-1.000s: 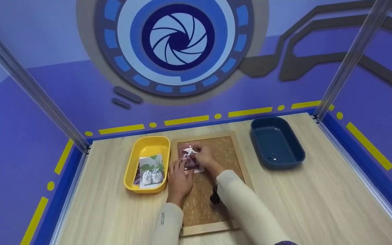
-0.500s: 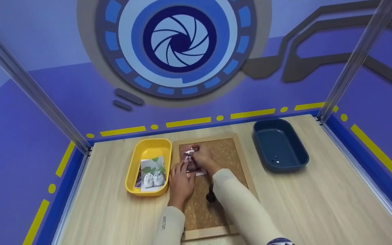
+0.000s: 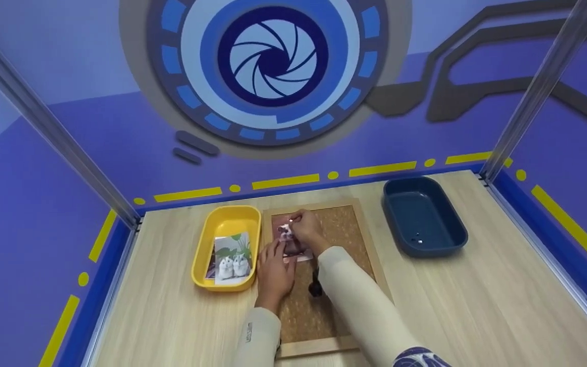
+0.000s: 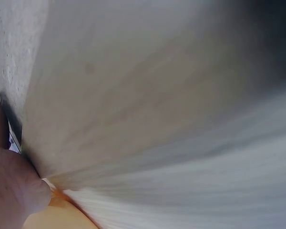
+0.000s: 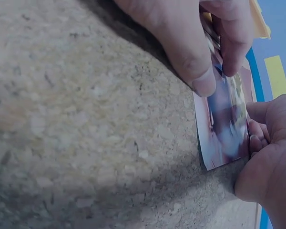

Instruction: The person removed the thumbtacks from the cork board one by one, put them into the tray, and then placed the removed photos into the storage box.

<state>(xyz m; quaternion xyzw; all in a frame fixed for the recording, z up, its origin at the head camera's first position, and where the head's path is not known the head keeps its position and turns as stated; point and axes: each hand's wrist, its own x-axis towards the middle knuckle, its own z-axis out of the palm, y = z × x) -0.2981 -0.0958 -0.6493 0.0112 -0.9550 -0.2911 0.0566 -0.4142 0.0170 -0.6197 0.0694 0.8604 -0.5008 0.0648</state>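
A photo print of a brown and white animal (image 3: 287,233) lies on the upper left of a wood-framed cork board (image 3: 319,316). My left hand (image 3: 275,275) rests along the print's lower left edge, fingers extended onto it. At the print's top, the fingertips of my right hand (image 3: 308,230) pinch a tiny shiny thing that looks like a push pin; the fingers mostly hide it. The right wrist view shows my right thumb (image 5: 202,81) over the glossy print (image 5: 224,124). Mostly sleeve (image 4: 133,95) fills the left wrist view.
Left of the board stands a yellow tray (image 3: 202,255) holding a photo of two white hamsters (image 3: 233,262) over another print. A dark blue tray (image 3: 423,204) on the right holds several tiny shiny pieces (image 3: 417,239). A small black object (image 3: 315,288) hangs below my right wrist.
My right fingertips have shifted slightly up and right across the print, uncovering more of the animal's face. My left hand stays at the print's edge; the head view has shifted slightly.
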